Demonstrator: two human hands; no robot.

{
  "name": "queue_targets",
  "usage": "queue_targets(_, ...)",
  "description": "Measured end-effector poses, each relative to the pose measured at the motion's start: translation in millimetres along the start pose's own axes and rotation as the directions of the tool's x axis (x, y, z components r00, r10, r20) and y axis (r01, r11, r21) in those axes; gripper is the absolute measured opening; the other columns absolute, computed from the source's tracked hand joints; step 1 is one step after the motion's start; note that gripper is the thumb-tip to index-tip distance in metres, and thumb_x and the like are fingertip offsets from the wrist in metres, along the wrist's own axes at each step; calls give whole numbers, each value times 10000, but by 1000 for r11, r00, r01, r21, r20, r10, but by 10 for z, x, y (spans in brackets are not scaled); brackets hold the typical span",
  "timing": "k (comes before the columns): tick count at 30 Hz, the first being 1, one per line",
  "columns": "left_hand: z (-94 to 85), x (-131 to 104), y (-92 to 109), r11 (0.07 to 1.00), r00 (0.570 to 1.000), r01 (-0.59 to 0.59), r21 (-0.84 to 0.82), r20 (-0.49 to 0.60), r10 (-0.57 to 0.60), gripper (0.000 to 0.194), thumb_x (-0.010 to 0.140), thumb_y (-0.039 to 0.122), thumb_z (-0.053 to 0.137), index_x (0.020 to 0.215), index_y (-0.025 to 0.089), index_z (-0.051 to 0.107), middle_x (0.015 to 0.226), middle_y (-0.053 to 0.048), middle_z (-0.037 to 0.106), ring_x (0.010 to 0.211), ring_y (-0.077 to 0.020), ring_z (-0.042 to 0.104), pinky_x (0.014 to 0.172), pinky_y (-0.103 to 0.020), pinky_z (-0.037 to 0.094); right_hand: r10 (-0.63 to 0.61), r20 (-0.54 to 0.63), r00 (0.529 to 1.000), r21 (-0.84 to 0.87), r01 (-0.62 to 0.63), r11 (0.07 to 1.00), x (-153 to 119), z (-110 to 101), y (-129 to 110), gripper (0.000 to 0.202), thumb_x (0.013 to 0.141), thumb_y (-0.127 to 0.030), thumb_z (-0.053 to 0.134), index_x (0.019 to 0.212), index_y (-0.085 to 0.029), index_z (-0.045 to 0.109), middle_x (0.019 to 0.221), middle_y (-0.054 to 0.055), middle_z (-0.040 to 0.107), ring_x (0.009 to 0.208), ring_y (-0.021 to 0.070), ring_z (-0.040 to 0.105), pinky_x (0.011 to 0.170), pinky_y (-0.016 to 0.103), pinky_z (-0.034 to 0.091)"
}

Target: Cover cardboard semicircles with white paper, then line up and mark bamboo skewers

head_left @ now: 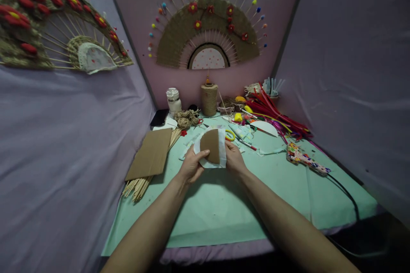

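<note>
Between my hands I hold a half-round piece of brown cardboard (210,146) with a white fabric edge (222,149) showing all around it. My left hand (193,164) is closed on its left side, thumb pressed flat on the cardboard. On the right edge, my right hand (235,157) grips the fabric side, its fingers mostly hidden behind the piece. The piece is held up above the green tabletop, tilted toward me. Yellow-handled scissors (229,135) lie just behind it, beside a red-tipped pen (248,144).
A cardboard sheet (150,153) rests on thin wooden sticks (139,188) at left. A patterned glue gun (306,161) with a black cord lies at right. Behind stand a twine spool (209,100), a white jar (173,101) and red pipe cleaners (278,115). A decorated fan (211,21) hangs on the back board.
</note>
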State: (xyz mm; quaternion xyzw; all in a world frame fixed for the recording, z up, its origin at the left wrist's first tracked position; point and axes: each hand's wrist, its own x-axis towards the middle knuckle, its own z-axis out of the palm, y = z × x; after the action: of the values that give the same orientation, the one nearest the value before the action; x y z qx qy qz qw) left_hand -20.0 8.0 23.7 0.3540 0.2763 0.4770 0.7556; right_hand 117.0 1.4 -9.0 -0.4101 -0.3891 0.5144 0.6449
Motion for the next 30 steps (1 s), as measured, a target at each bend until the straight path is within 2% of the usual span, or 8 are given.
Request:
queue_targets(4, 92, -28, -159, 998, 998, -58, -20, -35, 57, 542, 622, 137, 784, 1129, 205, 606, 1037, -49, 718, 956, -212, 662, 889, -330, 501, -192, -88, 977, -180, 175, 968, -52, 26, -46, 442, 803, -627, 548, 886, -217, 691, 977, 42, 671, 983, 239, 581, 858, 356, 465)
queue_targets(10, 168, -78, -303, 996, 994, -73, -57, -90, 68, 496, 629, 138, 785, 1099, 190, 634, 1102, -63, 703, 1093, -220, 614, 991, -324, 437, -439, -106, 892, -433, 356, 828, -82, 49, -38, 339, 900, -493, 467, 885, -207, 649, 921, 54, 601, 938, 211, 542, 880, 336, 427)
queue_targets(18, 136, -62, -265, 998, 995, -61, -3, -79, 61, 470, 653, 115, 765, 1096, 212, 643, 1118, -44, 703, 1074, -203, 629, 945, -291, 481, -419, -26, 908, -490, 354, 797, -60, 59, -58, 265, 898, -440, 472, 912, -219, 617, 950, 49, 577, 939, 197, 544, 882, 320, 429)
queue_targets(23, 104, 4, -173, 998, 994, -22, 61, -107, 28, 401, 679, 113, 744, 1062, 191, 655, 1049, -41, 720, 941, -186, 674, 800, -244, 557, -387, 8, 922, -553, 327, 766, -138, 2, -302, 382, 916, -457, 449, 1184, -215, 570, 1102, 93, 566, 1029, 208, 546, 918, 347, 445)
queue_targets(25, 82, 41, -156, 998, 991, -2, 65, -134, 11, 414, 676, 82, 729, 1068, 193, 653, 1023, -41, 725, 882, -192, 687, 730, -247, 579, -438, 10, 899, -623, 348, 700, -247, -112, -502, 434, 916, -471, 462, 1268, -225, 525, 1147, 101, 556, 1048, 209, 544, 911, 351, 453)
queue_targets(27, 61, 67, -155, 998, 985, 18, 59, -173, -7, 398, 674, 52, 713, 1043, 193, 660, 967, -38, 734, 821, -191, 693, 676, -246, 587, -478, 72, 875, -709, 382, 592, -376, -342, -723, 424, 891, -448, 532, 1250, -224, 553, 1118, 90, 587, 1019, 208, 561, 898, 348, 456)
queue_targets(29, 50, 77, -166, 998, 980, 41, 47, -199, -31, 368, 681, 42, 703, 1016, 190, 666, 913, -35, 740, 775, -187, 695, 647, -251, 589, -457, 89, 885, -815, 329, 478, -479, -711, -918, 300, 898, -385, 529, 1126, -221, 635, 1045, 74, 636, 946, 198, 594, 870, 338, 464)
queue_targets(30, 49, 76, -173, 998, 979, 50, 38, -201, -41, 362, 683, 41, 701, 1013, 187, 665, 898, -35, 742, 761, -187, 696, 643, -258, 590, -434, 47, 900, -878, 244, 412, -514, -939, -996, 268, 902, -348, 517, 1089, -211, 651, 1036, 77, 652, 924, 196, 606, 859, 332, 467)
